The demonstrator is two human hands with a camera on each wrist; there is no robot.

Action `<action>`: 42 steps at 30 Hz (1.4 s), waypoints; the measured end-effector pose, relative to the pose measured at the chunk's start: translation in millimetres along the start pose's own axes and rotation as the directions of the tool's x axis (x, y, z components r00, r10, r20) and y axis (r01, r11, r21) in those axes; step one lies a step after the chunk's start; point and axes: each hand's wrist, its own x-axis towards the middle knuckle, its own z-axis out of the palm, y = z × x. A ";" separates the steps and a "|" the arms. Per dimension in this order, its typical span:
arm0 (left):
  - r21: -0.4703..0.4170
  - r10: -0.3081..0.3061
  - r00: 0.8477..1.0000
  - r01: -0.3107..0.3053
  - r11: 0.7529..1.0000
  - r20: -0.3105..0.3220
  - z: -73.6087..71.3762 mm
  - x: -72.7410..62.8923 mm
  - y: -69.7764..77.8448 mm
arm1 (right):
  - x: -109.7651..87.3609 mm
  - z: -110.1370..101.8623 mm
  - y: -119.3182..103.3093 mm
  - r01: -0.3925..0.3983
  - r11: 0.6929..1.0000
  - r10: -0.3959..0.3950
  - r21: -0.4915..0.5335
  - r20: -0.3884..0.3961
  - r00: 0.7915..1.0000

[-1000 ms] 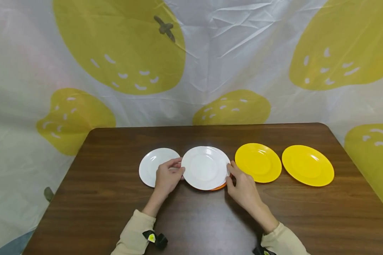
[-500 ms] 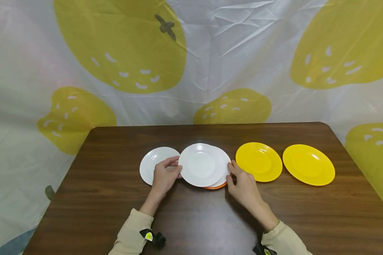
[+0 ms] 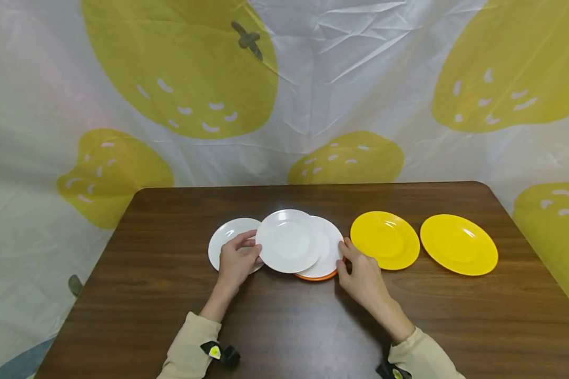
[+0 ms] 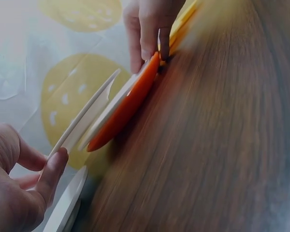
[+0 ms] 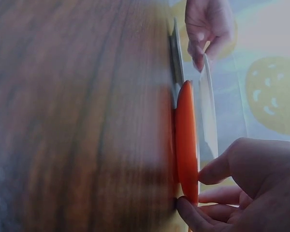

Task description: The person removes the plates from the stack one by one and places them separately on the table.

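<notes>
A white plate (image 3: pixel 288 241) is pinched at its left rim by my left hand (image 3: pixel 236 261), raised and tilted above the middle stack. In the left wrist view, a gap shows between this raised plate (image 4: pixel 87 113) and the stack. Below it a second white plate (image 3: pixel 329 247) lies on an orange plate (image 3: pixel 316 278), mostly covered. My right hand (image 3: pixel 362 273) pinches the right edge of these two, its thumb (image 5: pixel 215 171) on the white side and a finger beneath the orange rim. Another white plate (image 3: pixel 227 238) lies on the table behind my left hand.
Two yellow plates (image 3: pixel 385 240) lie side by side right of the stack, the nearer one close to my right hand. The brown wooden table (image 3: pixel 284 326) ends at a back edge before a white cloth (image 3: pixel 351 95) printed with yellow fruit.
My left hand has moved left and slightly up with the white plate, uncovering more of the white and orange plates below. My right hand has stayed at the stack's edge.
</notes>
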 end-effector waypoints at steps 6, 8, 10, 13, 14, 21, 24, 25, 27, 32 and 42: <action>-0.032 0.003 1.000 -0.004 0.999 -0.015 -11.2 1.2 -1.9 | 0.1 1.2 1.0 -0.016 1.000 0.016 0.000 0.018 1.000; -0.054 0.001 1.000 -0.002 0.999 -0.021 -15.3 1.5 -2.2 | 0.1 1.4 1.5 -0.012 1.000 0.012 0.003 0.012 1.000; -0.070 0.003 1.000 -0.004 0.998 -0.026 -18.6 1.8 -2.4 | 0.1 1.5 1.9 -0.006 1.000 0.006 0.005 0.003 1.000; -0.080 -0.002 0.999 0.000 0.997 -0.034 -22.0 2.5 -2.9 | 0.0 1.9 2.6 -0.001 1.000 0.001 0.012 -0.005 1.000; -0.080 -0.003 0.999 0.000 0.997 -0.036 -22.9 2.7 -3.0 | 0.0 1.8 2.4 -0.002 1.000 0.003 0.013 -0.005 1.000; -0.079 -0.016 0.998 0.011 0.997 -0.058 -31.4 1.7 -5.3 | 0.5 2.6 1.9 -0.007 1.000 0.007 0.020 0.006 1.000; -0.092 -0.021 0.997 0.014 0.996 -0.072 -36.4 1.9 -7.2 | 0.8 2.4 1.8 -0.013 1.000 0.013 0.019 0.013 1.000; -0.099 -0.021 0.997 0.013 0.995 -0.075 -38.2 2.2 -8.0 | 0.8 2.3 1.7 -0.014 1.000 0.014 0.019 0.013 1.000; -0.108 -0.024 0.997 0.015 0.994 -0.077 -42.8 2.5 -9.0 | 0.5 2.4 2.0 -0.011 1.000 0.011 0.018 0.007 1.000; -0.071 -0.042 0.995 0.036 0.997 -0.093 -53.2 0.8 -8.8 | 0.1 2.3 3.0 -0.011 1.000 0.011 0.022 -0.003 1.000; -0.069 -0.035 0.988 0.025 0.997 -0.152 -71.0 2.8 -6.6 | 0.8 1.5 2.6 -0.016 1.000 0.016 0.020 0.008 1.000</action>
